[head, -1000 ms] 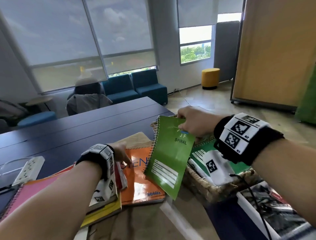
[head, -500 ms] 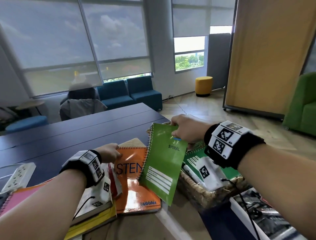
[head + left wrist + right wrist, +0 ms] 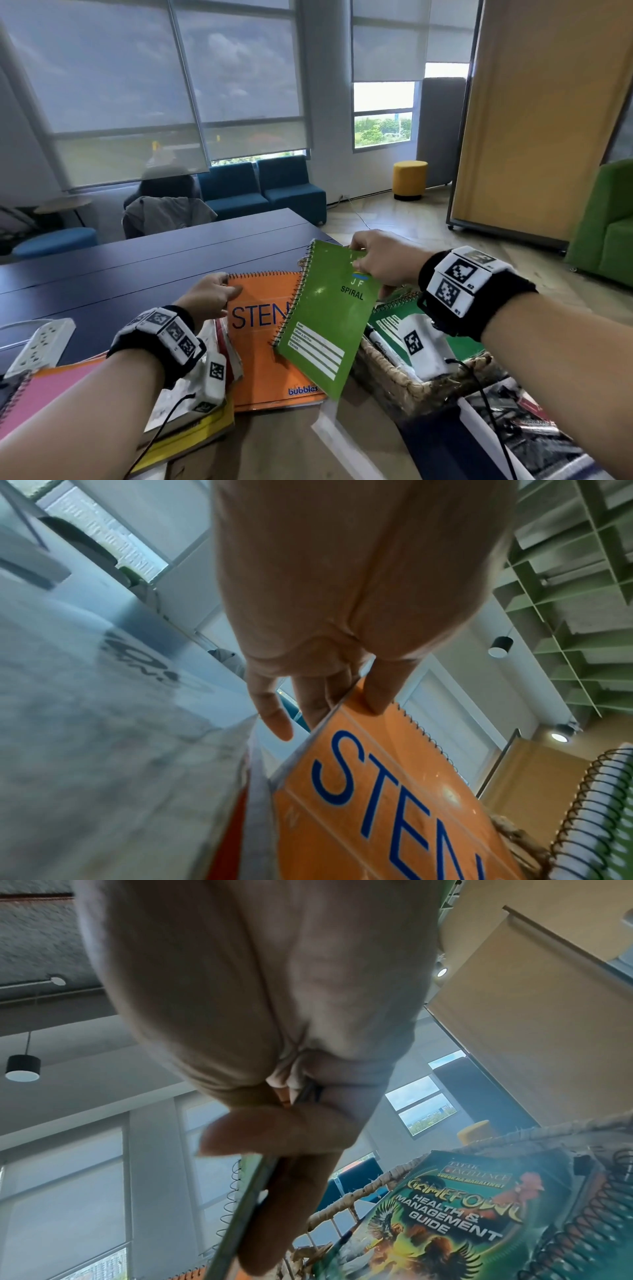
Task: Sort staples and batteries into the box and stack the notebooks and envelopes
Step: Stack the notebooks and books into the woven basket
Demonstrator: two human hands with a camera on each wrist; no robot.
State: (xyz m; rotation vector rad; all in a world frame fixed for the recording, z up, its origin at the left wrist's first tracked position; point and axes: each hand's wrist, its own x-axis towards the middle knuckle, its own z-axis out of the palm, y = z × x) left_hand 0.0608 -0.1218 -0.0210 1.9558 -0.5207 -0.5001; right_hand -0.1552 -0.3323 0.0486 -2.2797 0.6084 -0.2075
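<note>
My right hand (image 3: 371,260) pinches the top edge of a green spiral notebook (image 3: 325,322) and holds it tilted in the air, over the right side of an orange notebook (image 3: 263,346). In the right wrist view the thumb (image 3: 274,1129) lies on the green cover's edge (image 3: 240,1204). My left hand (image 3: 212,298) grips the orange notebook's top left corner, thumb (image 3: 387,691) on the cover (image 3: 377,804) and fingers beneath. The orange notebook lies on a pile of books. No staples or batteries are visible.
A wicker basket (image 3: 387,380) at the right holds a dark green notebook (image 3: 394,320), a marker and a booklet (image 3: 455,1213). Pink and yellow books (image 3: 191,431) lie under my left arm. A white power strip (image 3: 41,346) sits at the left on the dark table (image 3: 154,260).
My right hand has lifted the green notebook a little and kept it over the orange one. My left hand has taken hold of the orange notebook's top corner, which has risen over the tan item behind it.
</note>
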